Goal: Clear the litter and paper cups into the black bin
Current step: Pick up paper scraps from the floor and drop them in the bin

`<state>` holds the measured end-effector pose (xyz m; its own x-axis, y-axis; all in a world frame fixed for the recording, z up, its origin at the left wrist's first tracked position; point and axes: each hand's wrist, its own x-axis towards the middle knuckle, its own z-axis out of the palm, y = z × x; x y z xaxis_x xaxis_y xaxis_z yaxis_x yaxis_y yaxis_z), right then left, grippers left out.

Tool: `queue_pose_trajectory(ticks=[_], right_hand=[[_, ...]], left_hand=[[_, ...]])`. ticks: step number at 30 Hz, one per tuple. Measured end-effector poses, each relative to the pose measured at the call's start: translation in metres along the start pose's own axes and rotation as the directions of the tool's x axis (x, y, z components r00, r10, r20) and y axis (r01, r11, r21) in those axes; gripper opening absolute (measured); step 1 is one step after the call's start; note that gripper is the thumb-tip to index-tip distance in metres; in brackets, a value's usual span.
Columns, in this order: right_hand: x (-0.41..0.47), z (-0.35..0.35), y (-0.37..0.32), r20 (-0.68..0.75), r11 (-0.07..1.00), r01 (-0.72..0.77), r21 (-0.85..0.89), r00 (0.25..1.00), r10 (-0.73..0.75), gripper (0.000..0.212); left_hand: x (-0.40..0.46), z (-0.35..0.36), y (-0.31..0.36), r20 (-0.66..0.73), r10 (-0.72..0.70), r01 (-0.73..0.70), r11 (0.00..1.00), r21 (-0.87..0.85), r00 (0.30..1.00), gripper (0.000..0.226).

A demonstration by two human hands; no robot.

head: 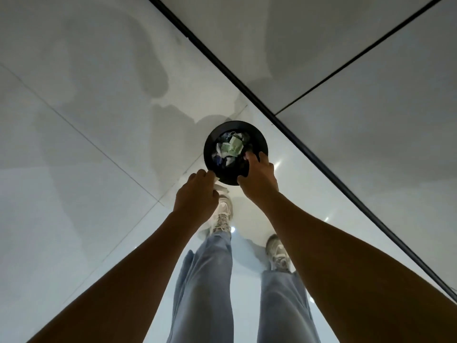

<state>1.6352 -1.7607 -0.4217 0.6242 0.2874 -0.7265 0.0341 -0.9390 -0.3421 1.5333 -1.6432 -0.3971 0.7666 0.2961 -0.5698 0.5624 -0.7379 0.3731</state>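
Both hands meet the black bin (pixel 259 141): right fingers (pixel 252 158) curled over its rim, left fingers (pixel 201 177) pinching white paper (pixel 220 188) beside it.

The glossy pale grey tiled floor (pixel 74 184) carries everything here, its large tiles divided by thin grout lines and marked with soft shadows. A round black plastic bin (pixel 261 142) stands on it (crumpled paper and wrappers show inside), close to a dark baseboard strip (pixel 309 154). Two pale lace-up sneakers (pixel 223 215) stand on the tiles just beside the bin.
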Motion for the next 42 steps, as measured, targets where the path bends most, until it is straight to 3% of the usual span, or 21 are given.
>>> queue_pose_trajectory(ticks=[9,13,20,23,29,37,42], right_hand=[[-0.017,-0.008,0.027,-0.081,0.99,-0.092,0.103,0.992,0.101,0.057],[-0.025,-0.011,0.038,-0.056,0.983,-0.138,0.123,0.988,0.146,0.057],[-0.069,-0.016,0.053,-0.062,0.973,-0.152,0.174,0.984,0.165,0.054],[-0.098,-0.02,0.072,-0.076,0.975,-0.151,0.165,0.983,0.165,0.052],[-0.168,-0.012,0.143,-0.109,0.964,-0.218,0.152,0.966,0.236,0.05],[-0.273,0.025,0.266,-0.152,0.869,-0.387,0.309,0.882,0.446,0.047],[-0.344,0.058,0.351,-0.139,0.785,-0.457,0.418,0.822,0.552,0.045]], left_hand=[[0.08,0.008,0.033,0.126,0.079,-0.104,0.972,0.209,0.989,0.06],[0.079,0.006,0.041,0.065,0.158,-0.17,0.947,0.271,0.985,0.049],[0.021,0.002,0.072,0.188,0.364,-0.41,0.821,0.399,0.912,0.039],[-0.006,0.007,0.094,0.174,0.46,-0.487,0.756,0.437,0.871,0.036],[-0.057,0.052,0.148,0.348,0.418,-0.544,0.663,0.515,0.839,0.039],[-0.163,0.15,0.22,0.494,0.488,-0.694,0.533,0.485,0.72,0.038],[-0.236,0.226,0.263,0.592,0.515,-0.784,0.384,0.488,0.621,0.041]])
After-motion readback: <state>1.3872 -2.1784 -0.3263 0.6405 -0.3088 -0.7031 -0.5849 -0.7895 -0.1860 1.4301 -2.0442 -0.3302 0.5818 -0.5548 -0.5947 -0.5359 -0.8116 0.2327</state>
